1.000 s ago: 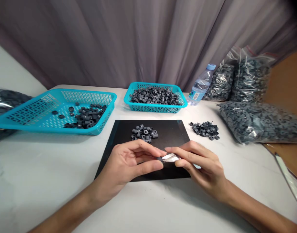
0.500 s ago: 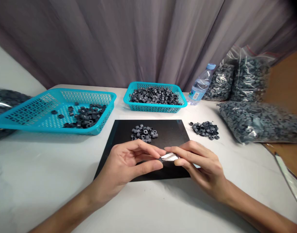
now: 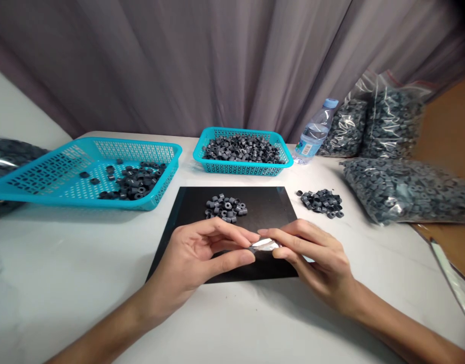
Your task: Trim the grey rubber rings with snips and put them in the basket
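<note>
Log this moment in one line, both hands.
left hand: pinching small dark part | right hand: holding shiny metal tool | beneath: black mat

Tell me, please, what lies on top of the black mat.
A pile of small grey pieces lies on the black mat; whatever the left hand and right hand cover cannot be seen.

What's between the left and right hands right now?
In the head view, a shiny metal tool held in the right hand, with a small dark piece at its tip, pinched by the left hand.
</note>
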`<state>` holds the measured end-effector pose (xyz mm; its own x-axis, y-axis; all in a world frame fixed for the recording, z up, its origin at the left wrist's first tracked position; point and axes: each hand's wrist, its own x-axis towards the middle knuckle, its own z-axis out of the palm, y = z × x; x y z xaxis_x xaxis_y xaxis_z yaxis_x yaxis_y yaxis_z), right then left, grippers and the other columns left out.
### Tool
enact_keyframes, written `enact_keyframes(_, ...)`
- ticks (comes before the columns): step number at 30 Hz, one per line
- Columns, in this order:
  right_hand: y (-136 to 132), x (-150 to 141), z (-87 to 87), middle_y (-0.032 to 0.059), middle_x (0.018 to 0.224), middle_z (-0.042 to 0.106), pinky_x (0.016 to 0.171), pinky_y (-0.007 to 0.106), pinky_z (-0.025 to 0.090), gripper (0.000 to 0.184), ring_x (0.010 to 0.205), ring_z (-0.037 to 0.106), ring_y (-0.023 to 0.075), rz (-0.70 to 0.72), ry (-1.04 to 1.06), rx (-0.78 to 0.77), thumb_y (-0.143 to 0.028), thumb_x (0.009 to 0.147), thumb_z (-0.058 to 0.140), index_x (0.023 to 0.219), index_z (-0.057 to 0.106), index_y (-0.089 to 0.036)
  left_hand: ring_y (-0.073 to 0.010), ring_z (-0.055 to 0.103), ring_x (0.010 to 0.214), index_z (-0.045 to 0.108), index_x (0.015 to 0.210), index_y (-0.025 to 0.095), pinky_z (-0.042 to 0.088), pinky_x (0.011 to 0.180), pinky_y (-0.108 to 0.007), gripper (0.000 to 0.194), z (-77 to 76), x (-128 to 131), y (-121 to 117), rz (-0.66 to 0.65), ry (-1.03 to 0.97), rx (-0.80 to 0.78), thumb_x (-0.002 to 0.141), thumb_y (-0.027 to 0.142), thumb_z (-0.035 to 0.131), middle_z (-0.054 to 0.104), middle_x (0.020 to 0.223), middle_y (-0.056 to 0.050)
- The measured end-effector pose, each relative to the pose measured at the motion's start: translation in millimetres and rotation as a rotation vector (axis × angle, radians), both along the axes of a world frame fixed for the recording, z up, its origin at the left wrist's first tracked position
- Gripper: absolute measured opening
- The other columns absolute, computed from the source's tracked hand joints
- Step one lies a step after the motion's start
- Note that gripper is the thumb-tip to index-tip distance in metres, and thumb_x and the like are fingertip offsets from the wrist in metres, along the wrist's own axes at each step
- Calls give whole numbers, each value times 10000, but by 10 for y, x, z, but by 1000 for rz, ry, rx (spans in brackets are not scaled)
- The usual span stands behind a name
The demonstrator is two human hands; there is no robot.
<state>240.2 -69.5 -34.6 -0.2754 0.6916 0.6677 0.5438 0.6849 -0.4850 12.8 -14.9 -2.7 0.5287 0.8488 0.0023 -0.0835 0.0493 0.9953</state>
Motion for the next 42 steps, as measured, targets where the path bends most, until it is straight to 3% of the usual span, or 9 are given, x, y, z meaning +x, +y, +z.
enact_keyframes(18,-13,10,14,94,951,717,669,310,497,283,779,632,178,-35,24,32,-92,991,586,1246,689,-158,-143,768,907,778,798,214,611,851,-194,128,6,-1,20,13,-22,66,753,124,857,818,951,-6)
enact_keyframes(42,-23,-8,32,98,914,702,648,303,484,263,750,608,168,-40,-60,37,-175,1029,559,1253,684,-118,-140,759,934,764,820,210,609,874,-195,136,-13,2,-6,17,-20,114,772,107,839,808,960,-7)
